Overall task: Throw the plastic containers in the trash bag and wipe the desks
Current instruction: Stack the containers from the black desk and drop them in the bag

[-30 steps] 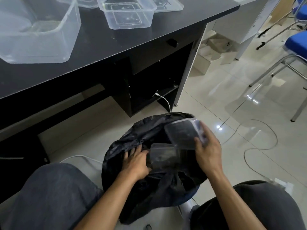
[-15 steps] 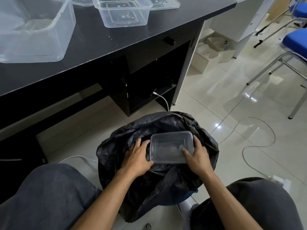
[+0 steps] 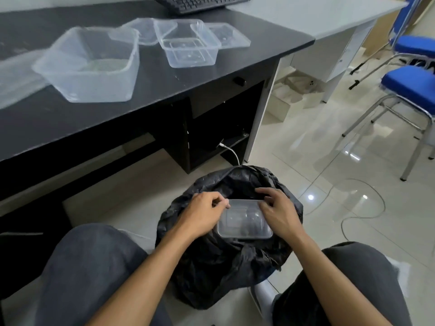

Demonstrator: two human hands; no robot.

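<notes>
A black trash bag [image 3: 235, 267] stands open on the floor between my knees. A clear plastic container [image 3: 244, 222] lies flat in its mouth. My left hand [image 3: 204, 215] has curled fingers and pinches the container's far left corner. At the far right corner my right hand [image 3: 277, 210] pinches the rim, with its index finger stretched out over the bag. On the black desk [image 3: 70, 118] stand a large clear tub [image 3: 91, 67] and a smaller clear container [image 3: 188, 47], with clear lids [image 3: 226, 35] behind them.
A black keyboard [image 3: 200, 3] lies at the far edge of the black desk, beside a grey desk [image 3: 317, 15]. Two blue chairs [image 3: 412, 85] stand at the right. A white cable [image 3: 353, 215] loops over the tiled floor right of the bag.
The container has sunk lower into the bag's mouth. Both hands moved from its sides to its far corners. My head tilted up, so more of the desk shows.
</notes>
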